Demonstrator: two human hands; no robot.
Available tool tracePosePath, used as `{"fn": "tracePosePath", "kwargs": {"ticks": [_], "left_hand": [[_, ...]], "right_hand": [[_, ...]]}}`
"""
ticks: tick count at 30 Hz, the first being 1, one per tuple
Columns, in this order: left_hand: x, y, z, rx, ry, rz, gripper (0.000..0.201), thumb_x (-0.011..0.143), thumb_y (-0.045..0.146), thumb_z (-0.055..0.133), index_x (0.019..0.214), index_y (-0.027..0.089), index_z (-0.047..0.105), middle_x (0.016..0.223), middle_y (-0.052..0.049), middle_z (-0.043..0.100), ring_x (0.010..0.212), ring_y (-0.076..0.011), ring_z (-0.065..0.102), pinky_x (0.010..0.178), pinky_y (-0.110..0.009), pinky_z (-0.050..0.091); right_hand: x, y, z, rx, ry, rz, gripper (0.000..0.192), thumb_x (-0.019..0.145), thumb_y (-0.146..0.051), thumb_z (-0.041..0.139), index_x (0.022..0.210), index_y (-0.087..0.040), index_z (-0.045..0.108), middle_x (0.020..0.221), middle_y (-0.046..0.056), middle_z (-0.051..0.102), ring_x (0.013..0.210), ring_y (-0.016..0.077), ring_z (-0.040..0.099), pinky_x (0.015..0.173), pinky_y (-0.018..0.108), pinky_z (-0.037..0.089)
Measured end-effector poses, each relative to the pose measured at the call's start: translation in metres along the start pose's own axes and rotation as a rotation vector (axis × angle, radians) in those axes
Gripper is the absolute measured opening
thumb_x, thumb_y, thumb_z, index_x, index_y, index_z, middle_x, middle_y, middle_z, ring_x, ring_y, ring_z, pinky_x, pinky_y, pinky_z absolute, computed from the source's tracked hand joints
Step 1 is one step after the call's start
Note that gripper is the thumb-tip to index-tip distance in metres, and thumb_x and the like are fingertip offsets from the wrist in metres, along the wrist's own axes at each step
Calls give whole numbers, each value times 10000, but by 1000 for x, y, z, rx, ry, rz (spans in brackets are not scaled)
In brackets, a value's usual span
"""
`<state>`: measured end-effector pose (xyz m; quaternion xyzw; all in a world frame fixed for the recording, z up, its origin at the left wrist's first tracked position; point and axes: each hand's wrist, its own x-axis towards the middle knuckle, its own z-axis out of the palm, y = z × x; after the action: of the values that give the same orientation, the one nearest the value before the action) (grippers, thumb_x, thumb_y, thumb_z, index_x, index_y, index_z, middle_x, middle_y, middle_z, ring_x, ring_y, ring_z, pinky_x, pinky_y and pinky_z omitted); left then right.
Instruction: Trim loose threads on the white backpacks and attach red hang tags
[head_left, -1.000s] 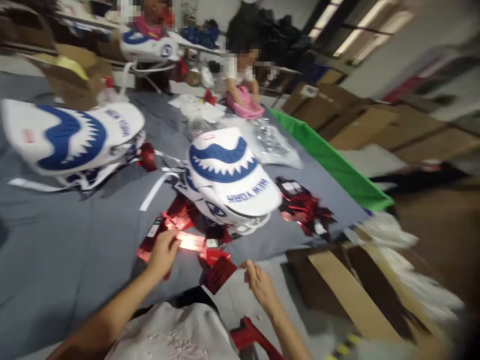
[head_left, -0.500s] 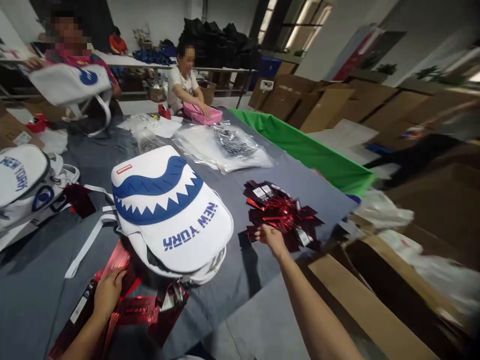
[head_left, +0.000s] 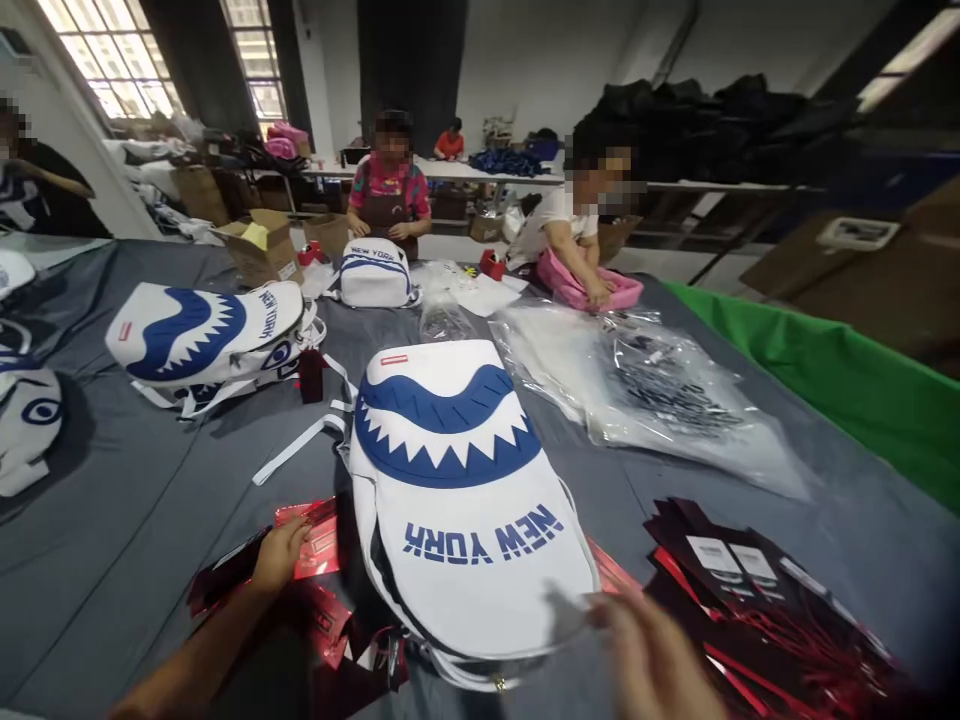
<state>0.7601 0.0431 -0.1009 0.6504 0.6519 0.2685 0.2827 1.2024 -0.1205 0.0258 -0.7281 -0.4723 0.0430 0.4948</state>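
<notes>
Lying btwn hands, backpack [head_left: 465,510]; left hand [head_left: 279,553] grip pinches red tag [head_left: 315,540], right hand [head_left: 660,660] blurred, grip unclear.

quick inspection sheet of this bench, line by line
surface: table under grey cloth, green cloth at its right edge
job's things: white backpack lying flat, NEW YORK lettering; red tags beside it
clutter: tag pile, plastic bags, second backpack
grippers: left hand resting on the red tags; right hand blurred, near the backpack's edge, grasp unclear
cables: nothing seen
surroundings: co-workers at the far end, cardboard boxes, windows
</notes>
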Motion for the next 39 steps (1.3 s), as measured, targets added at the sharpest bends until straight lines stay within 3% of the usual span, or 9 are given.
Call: {"fn": "tracePosePath", "kwargs": {"ticks": [5,9,13,17,22,29,32,35,39], "left_hand": [[-28,-6,0,-69,-143,189,328,867,311,426,993,207,711,1037,-60,747,969,-209,699,920,-325,536],[-47,-24,4,-96,-163,268,396,812,129,380,1106,206,634,975,-56,739,931,-181,689,863,-298,533],[-55,-36,-6,-59,-256,264,491,778,49,393,1222,198,543,824,-21,703,851,-180,667,836,-317,517],[-56,-43,-25,34,-256,405,582,710,-3,441,1248,189,555,998,-58,691,1078,-207,596,1050,-423,407],[-59,-49,-31,160,-200,525,335,851,48,355,663,168,606,663,-58,639,715,-199,608,897,-422,470],[-68,-23,-52,207,-121,724,291,757,-32,406,637,160,589,623,-39,635,621,-163,578,851,-398,464],[-76,11,-77,235,-45,750,304,785,-27,375,661,153,586,616,-46,611,594,-162,553,804,-392,481],[-90,71,-107,270,2,788,378,791,-18,351,994,119,639,676,-46,616,646,-180,572,839,-418,499],[-124,187,-137,265,36,974,701,854,26,364,1528,118,197,796,-27,634,782,-181,608,974,-446,479]], "right_hand": [[-104,-131,153,68,-745,-604,606,863,-38,409,1428,-244,482,1369,98,587,1251,220,559,1026,370,499],[-129,-165,259,-367,-975,-518,565,845,-9,402,1383,-132,526,1351,167,584,1268,293,525,1080,511,401],[-146,-182,290,-538,-1001,-481,435,884,-46,395,1201,-167,668,1077,139,708,1060,269,624,1054,503,361],[-158,-206,292,-634,-1033,-515,426,867,-82,433,1178,-223,688,1066,134,708,1038,286,605,1030,512,331],[-148,-215,276,-700,-1029,-506,309,895,-192,485,1064,-259,735,1013,118,724,1098,322,568,1086,559,242],[-149,-231,243,-778,-988,-629,322,953,-212,444,1059,-124,735,1138,177,690,1428,363,282,1167,614,19],[-138,-249,220,-755,-1022,-615,305,947,-152,430,1066,-135,711,1026,150,722,1196,288,572,1148,516,237],[-114,-262,177,-699,-1028,-638,286,918,-111,451,1077,-154,684,948,113,721,902,230,675,872,365,482],[-73,-251,74,-509,-716,-778,284,902,-105,446,998,-182,701,761,73,665,675,186,616,623,293,447]]}}
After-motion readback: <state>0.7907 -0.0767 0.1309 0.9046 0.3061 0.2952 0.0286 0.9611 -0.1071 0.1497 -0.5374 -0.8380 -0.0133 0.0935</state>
